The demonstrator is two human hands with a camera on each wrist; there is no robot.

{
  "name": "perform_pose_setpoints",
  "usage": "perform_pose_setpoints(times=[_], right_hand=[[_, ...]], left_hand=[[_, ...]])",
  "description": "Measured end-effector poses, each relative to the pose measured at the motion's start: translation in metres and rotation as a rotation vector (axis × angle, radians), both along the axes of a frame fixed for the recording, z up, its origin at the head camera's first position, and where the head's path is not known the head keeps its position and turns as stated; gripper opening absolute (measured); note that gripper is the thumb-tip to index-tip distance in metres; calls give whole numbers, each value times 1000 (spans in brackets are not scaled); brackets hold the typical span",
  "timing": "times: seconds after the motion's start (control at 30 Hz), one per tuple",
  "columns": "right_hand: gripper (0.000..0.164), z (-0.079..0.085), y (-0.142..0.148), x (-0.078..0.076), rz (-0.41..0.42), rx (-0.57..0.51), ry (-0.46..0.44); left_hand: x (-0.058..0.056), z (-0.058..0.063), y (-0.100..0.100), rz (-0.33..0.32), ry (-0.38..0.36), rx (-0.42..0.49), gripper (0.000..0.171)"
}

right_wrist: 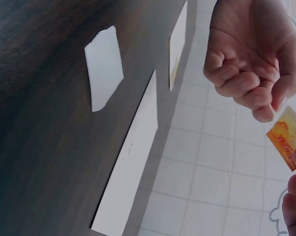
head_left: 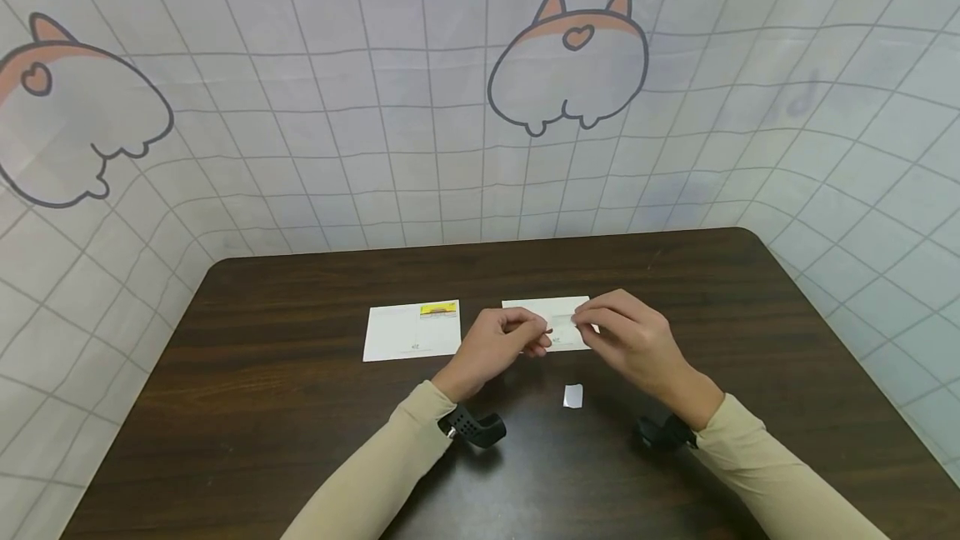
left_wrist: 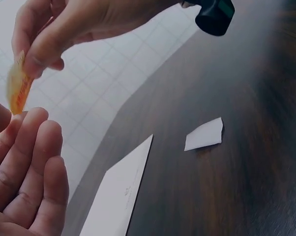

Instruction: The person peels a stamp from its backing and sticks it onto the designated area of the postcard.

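Both hands hold a small yellow-orange postage stamp [right_wrist: 285,135] with notched edges, raised above the table. My right hand [head_left: 633,344] pinches it between thumb and fingers. At the opposite end, the left hand [head_left: 495,348] has its thumb and fingertip at a corner, seeming to pinch it; its other fingers curl inward. In the left wrist view the stamp [left_wrist: 20,91] stands edge-on between the hands. Beneath them lies a white card [head_left: 536,305], partly covered by the fingers. Nearer to me, a small white paper slip [head_left: 573,396] lies on the table.
Left of the hands, another white card [head_left: 393,333] lies flat, with a yellow stamp [head_left: 438,309] at its upper right corner. The dark wooden table [head_left: 247,407] reaches back to a white grid-patterned cloth [head_left: 420,107].
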State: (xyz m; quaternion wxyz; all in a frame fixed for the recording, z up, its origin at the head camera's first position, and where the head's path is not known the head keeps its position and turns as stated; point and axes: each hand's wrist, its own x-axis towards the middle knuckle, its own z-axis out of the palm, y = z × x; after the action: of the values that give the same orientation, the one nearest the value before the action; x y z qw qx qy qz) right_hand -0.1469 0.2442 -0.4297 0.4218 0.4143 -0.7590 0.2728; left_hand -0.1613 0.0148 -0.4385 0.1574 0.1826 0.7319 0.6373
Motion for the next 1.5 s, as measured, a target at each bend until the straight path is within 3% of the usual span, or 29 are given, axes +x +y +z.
perform_pose_setpoints(times=[0.13,0.3,0.53,0.63,0.7,0.97,1.13,1.5], right_hand=[[7,1,4,1,-17,-52,-56],[19,2,9,2,-37,-114,-105],[25,4,17,2,-71,-169,-215],[24,5,18,1,-108,-191,-279],[23,4,19,-1,-135,-207,-333],[9,-5,28,-11,-218,-258,-583],[5,-6,32,-18,-269,-233,-723],[23,-11,41,-40,-268,-241,-1071]], left_hand=[[2,-2,2,64,95,-85,25],[6,-6,5,132,326,-294,27],[12,-8,10,69,719,-600,39],[12,-9,11,48,840,-697,44],[12,-9,11,41,882,-739,47],[8,-10,10,25,924,-909,59],[3,-12,9,1,857,-1027,66],[-7,-20,6,-76,719,-1132,73]])
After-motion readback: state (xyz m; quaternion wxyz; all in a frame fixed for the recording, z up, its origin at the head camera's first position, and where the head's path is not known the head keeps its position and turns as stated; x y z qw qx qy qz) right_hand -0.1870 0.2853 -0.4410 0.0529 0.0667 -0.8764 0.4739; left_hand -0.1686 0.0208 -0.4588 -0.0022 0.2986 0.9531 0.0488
